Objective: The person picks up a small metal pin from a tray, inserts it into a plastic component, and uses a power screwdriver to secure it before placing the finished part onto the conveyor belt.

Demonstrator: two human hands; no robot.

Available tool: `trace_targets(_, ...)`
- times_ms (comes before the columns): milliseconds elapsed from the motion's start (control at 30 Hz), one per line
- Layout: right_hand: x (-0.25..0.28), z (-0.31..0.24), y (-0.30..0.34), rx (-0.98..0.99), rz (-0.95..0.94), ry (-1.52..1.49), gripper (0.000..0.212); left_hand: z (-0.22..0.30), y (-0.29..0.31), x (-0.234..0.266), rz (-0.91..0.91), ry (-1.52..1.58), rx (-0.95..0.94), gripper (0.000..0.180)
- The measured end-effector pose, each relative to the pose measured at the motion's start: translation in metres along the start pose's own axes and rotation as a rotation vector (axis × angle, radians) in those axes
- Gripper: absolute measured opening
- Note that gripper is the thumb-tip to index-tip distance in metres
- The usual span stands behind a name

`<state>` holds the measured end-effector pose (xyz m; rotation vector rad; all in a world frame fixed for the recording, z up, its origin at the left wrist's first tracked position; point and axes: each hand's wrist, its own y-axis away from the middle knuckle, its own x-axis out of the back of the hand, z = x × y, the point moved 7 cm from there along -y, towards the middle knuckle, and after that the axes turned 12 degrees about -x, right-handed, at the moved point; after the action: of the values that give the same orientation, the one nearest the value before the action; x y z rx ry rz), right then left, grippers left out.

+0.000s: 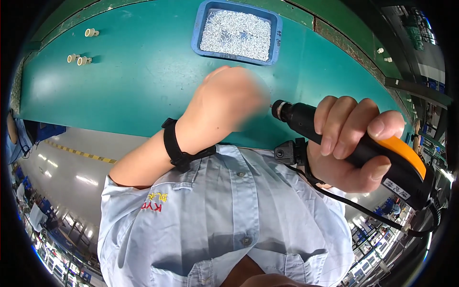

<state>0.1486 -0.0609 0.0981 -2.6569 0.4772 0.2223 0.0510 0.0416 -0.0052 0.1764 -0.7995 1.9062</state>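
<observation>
My right hand [356, 138] is wrapped around a black and orange electric screwdriver [303, 117]. The tool lies almost level, its tip pointing left at my left hand [232, 98]. That hand is closed in front of my chest, with its back toward the view and part of it blurred. Whatever its fingers hold is hidden behind them. Just beyond it, on the green tabletop [138, 81], stands a blue tray [197, 36] filled with small silvery pieces that look like screws.
Three small white cylindrical parts, including one set apart [91, 32], are at the table's far left. A raised green ledge [344, 36] borders the far side. The screwdriver's black cable [356, 205] runs below my right hand. Small pale pieces [381, 50] sit at the far right.
</observation>
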Motion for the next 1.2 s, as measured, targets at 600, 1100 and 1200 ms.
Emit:
trace_targets(600, 0.018, -0.005, 0.003, 0.058, 0.084, 0.035, 0.035, -0.027, -0.003, -0.013, -0.073, 0.046, 0.052, 0.021)
trace_targets(1100, 0.006, 0.02, -0.009, -0.134, 0.238, 0.213, 0.037, -0.038, 0.006, -0.02, 0.006, 0.129, 0.219, 0.017)
trace_targets(1200, 0.003, 0.026, -0.011, -0.202, 0.258, 0.262, 0.037, -0.038, 0.007, -0.02, 0.039, 0.105, 0.214, 0.017)
